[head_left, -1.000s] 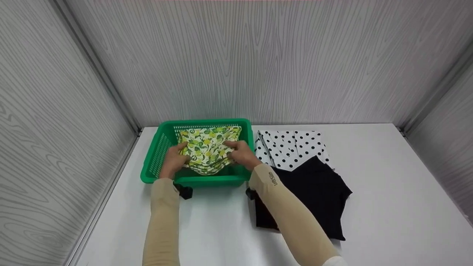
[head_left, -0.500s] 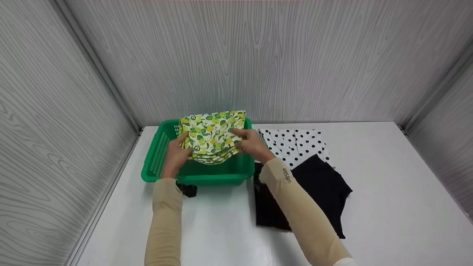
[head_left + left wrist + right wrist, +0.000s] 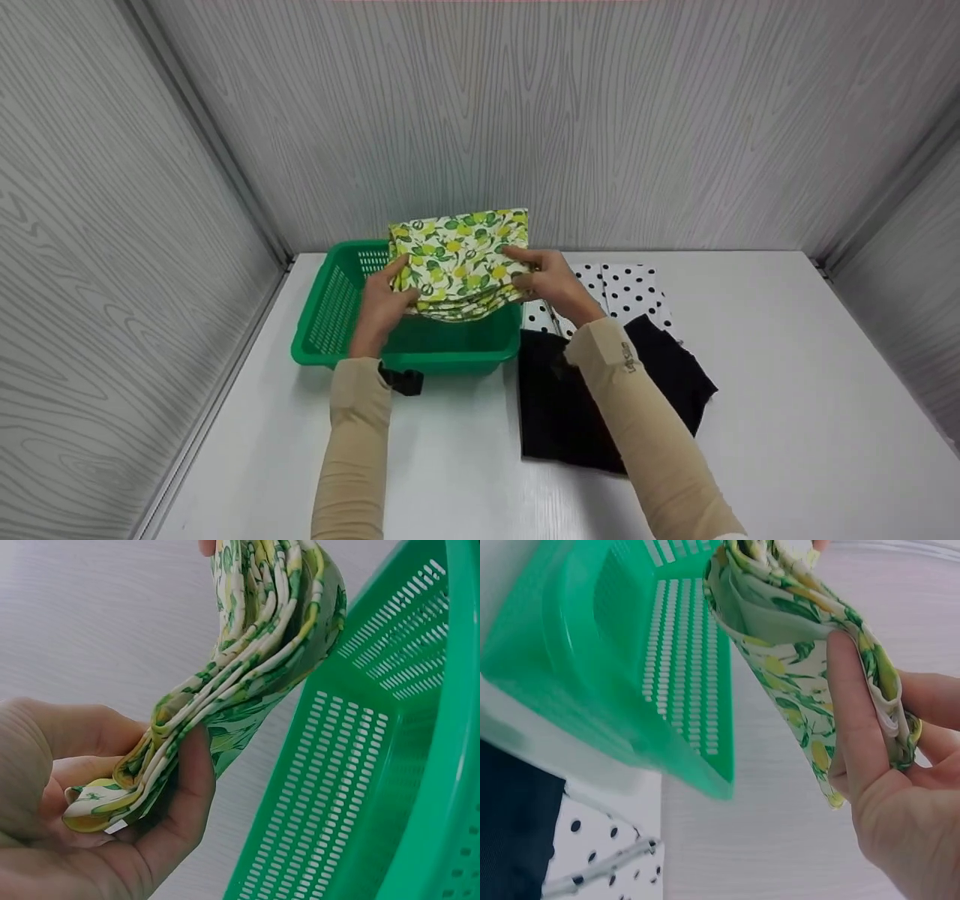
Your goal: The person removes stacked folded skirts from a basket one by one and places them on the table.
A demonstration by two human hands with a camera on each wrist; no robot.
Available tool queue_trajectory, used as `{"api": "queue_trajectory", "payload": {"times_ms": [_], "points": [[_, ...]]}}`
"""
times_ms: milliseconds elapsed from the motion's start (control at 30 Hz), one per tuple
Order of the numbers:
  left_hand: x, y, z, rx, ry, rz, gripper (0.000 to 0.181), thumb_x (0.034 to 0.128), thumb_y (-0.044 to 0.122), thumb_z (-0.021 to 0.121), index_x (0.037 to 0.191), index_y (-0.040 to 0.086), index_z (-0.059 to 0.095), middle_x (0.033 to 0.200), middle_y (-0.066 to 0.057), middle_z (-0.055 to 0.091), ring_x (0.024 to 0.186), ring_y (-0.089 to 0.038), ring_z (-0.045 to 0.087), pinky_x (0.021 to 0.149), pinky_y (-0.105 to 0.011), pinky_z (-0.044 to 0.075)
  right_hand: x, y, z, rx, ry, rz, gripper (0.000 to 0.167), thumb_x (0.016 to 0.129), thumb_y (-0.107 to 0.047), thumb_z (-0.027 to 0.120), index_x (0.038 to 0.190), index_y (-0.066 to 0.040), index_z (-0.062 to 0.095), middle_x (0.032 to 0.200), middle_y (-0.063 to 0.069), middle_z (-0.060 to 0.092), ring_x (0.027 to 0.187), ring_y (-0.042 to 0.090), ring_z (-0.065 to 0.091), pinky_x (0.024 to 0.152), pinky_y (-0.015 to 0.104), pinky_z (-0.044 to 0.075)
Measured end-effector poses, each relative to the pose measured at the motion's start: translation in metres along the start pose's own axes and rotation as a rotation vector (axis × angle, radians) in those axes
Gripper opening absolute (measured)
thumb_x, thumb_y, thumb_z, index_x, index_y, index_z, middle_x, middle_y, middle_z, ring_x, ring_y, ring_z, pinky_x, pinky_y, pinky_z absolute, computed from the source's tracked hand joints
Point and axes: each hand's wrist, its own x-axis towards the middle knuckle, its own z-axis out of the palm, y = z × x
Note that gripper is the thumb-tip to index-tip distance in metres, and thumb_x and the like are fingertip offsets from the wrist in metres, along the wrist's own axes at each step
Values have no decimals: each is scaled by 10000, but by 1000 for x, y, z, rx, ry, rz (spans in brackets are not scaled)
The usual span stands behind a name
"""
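Observation:
A folded lemon-print cloth, white with yellow and green, hangs between both hands above the green basket. My left hand pinches its left edge, and the left wrist view shows the stacked folds caught between thumb and fingers. At the opposite edge, my right hand grips the cloth with the thumb on top; in the right wrist view its fingers lie along the underside. The cloth is several layers thick. What kind of garment or item it is cannot be told from the folds.
Right of the basket lies a white cloth with black dots, folded flat. A black garment overlaps its front, partly covered by the right forearm. Wood-patterned panels enclose the white table at the back and sides.
Both hands have lifted the lemon-print cloth up out of the green basket and shifted it to the right. The basket, dotted cloth and black garment stay about where they were.

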Motion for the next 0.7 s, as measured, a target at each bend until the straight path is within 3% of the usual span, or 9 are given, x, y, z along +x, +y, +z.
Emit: {"api": "queue_trajectory", "payload": {"times_ms": [100, 200, 367, 600, 700], "points": [[-2, 5, 8, -35, -9, 3, 662, 964, -33, 551, 1582, 91, 350, 1643, -115, 284, 485, -72, 360, 576, -251, 441, -7, -2, -12, -3, -5, -12, 590, 931, 71, 531, 1510, -13, 453, 1563, 108, 434, 789, 140, 515, 683, 274, 538], [-3, 10, 16, -60, -10, 16, 653, 967, -32, 560, 1577, 91, 361, 1641, -120, 284, 532, -93, 418, 588, -228, 467, -12, -4, -23, -5, 2, -23, 595, 923, 79, 534, 1507, -7, 454, 1558, 108, 440, 661, 123, 442, 638, 257, 515], [-2, 17, 30, -82, -23, 54, 642, 974, -27, 570, 1572, 90, 370, 1635, -121, 298, 589, -131, 480, 587, -225, 475, -22, 0, -41, 2, 17, -28, 596, 932, 77, 534, 1516, -6, 440, 1573, 116, 417, 631, 98, 444, 646, 242, 531], [-1, 20, 56, -90, -34, 88, 660, 947, -42, 572, 1565, 106, 394, 1619, -119, 337, 455, -72, 309, 543, -265, 397, -39, 9, -60, 15, 60, -20, 582, 940, 88, 532, 1509, -2, 447, 1583, 121, 401, 560, 96, 341, 582, 237, 405], [-1, 21, 65, -97, -47, 93, 663, 943, -40, 572, 1565, 107, 396, 1619, -123, 336, 443, -73, 294, 537, -268, 391, -45, 12, -69, -7, 82, -17, 567, 946, 83, 541, 1501, -8, 466, 1579, 118, 409, 553, 98, 322, 571, 241, 378]]}}
